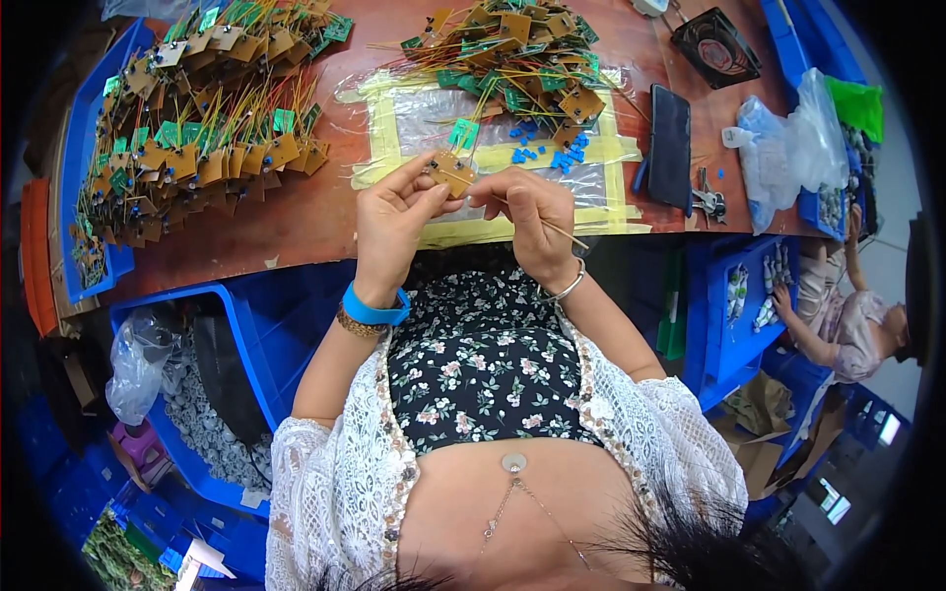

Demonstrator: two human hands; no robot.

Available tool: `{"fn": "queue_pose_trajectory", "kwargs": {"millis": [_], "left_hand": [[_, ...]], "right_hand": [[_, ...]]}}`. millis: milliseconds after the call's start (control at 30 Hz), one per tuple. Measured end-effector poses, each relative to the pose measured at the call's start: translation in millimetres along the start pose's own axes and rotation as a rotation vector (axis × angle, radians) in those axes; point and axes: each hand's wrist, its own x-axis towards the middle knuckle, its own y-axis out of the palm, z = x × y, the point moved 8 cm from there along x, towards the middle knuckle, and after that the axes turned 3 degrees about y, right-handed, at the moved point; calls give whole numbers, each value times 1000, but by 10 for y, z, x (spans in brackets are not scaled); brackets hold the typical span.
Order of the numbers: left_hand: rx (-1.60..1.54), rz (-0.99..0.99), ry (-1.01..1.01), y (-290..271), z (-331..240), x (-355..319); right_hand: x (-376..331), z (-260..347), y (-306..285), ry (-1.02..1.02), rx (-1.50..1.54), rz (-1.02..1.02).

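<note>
My left hand pinches a small brown circuit board near the table's front edge. Thin wires run up from the board beside a small green circuit board. Between the fingers of my right hand is a thin tan stick, its tail poking out past the palm and its tip at the brown board. Just beyond my hands, several small blue connector pieces lie on a plastic-covered mat edged with yellow tape.
Wired boards are heaped at the back and in a blue tray at left. A black phone, a fan and plastic bags lie right. A blue bin stands below left. Another person works at far right.
</note>
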Motion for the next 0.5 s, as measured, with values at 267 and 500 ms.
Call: {"fn": "queue_pose_trajectory", "kwargs": {"millis": [267,500], "left_hand": [[-28,20,-15,87,-75,-61],[-27,16,-13,83,-66,-59]], "right_hand": [[11,-24,-14,25,-39,-31],[22,150,-7,-99,-238,-7]]}}
